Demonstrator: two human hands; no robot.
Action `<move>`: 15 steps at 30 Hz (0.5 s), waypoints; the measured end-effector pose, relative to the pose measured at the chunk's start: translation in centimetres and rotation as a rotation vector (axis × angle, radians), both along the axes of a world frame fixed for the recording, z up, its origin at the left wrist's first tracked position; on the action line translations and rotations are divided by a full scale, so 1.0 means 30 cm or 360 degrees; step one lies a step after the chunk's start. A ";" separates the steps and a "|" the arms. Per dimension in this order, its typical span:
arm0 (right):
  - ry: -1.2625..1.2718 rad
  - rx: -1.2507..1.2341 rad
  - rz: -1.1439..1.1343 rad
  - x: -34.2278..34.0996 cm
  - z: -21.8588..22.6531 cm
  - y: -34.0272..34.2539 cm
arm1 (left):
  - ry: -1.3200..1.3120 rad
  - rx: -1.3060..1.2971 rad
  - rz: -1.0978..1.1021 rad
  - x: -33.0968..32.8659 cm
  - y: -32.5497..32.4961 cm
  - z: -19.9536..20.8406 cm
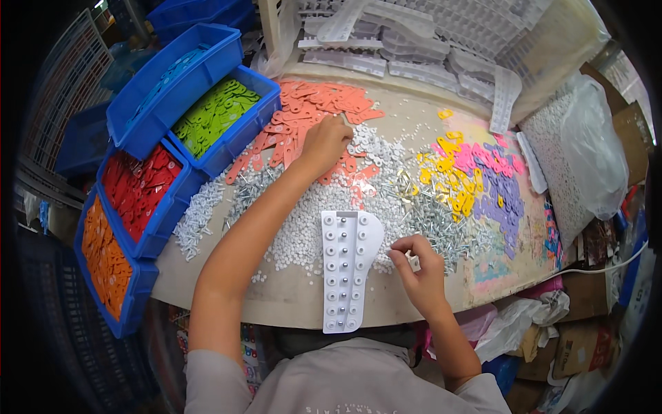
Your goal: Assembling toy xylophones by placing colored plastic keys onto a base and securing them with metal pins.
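A white plastic jig [349,269] stands at the table's near edge, with white ring-shaped pieces along both sides and metal pins down its middle channel. My left hand [325,146] reaches across to the pile of flat coral plastic strips [300,114]; its fingers are curled down at the pile's right side, and what they grip is hidden. To the right of the jig, my right hand [422,274] is closed in a pinch, thumb against forefinger, over small white round pieces [296,234]. Whatever is between those fingertips is too small to name.
Blue bins on the left hold red pieces [141,190], orange pieces [107,259], green pieces [217,117] and blue pieces. Metal pins [441,231], yellow pieces [463,200], pink pieces [483,159] and purple pieces [502,203] lie to the right. White jigs [414,52] are stacked behind.
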State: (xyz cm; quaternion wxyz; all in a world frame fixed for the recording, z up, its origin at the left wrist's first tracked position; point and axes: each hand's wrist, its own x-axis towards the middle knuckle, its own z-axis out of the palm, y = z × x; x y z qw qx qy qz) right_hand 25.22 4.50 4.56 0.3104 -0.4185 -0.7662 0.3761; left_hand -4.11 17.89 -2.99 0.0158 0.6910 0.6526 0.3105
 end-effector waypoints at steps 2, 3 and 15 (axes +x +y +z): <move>0.0057 -0.0027 -0.0014 -0.005 0.007 -0.020 | 0.0004 0.0013 -0.0038 0.002 -0.003 0.001; 0.0063 -0.0001 0.0006 -0.008 0.012 -0.030 | 0.0006 0.0025 -0.0078 0.004 -0.004 0.004; 0.0001 0.0052 0.0156 -0.003 0.035 -0.117 | -0.0699 0.0047 0.0170 0.029 -0.137 0.117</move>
